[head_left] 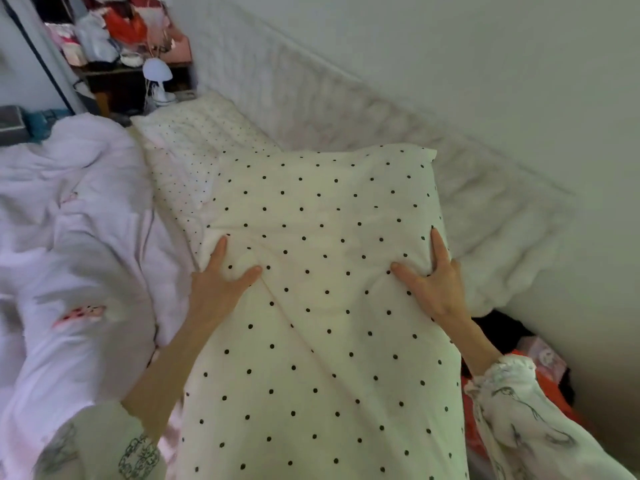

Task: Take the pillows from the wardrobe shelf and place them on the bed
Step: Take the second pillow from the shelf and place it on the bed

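Hands [325,282] gripping dotted pillow [322,341], over bed [86,237]

left hand [221,282]: forearm bare, reaching forward, fingers spread, thumb apart, gripping the pillow [322,306] at its left edge | right hand [436,282]: mirrored on pillow's right edge, fingers extended, patterned sleeve pushed back

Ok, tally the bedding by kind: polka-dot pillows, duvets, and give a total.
Polka-dot pillows: 2, the held pillow gripped by left hand and right hand, and the far pillow lying by the headboard.
Pink duvets: 1, the duvet.
Total: 3
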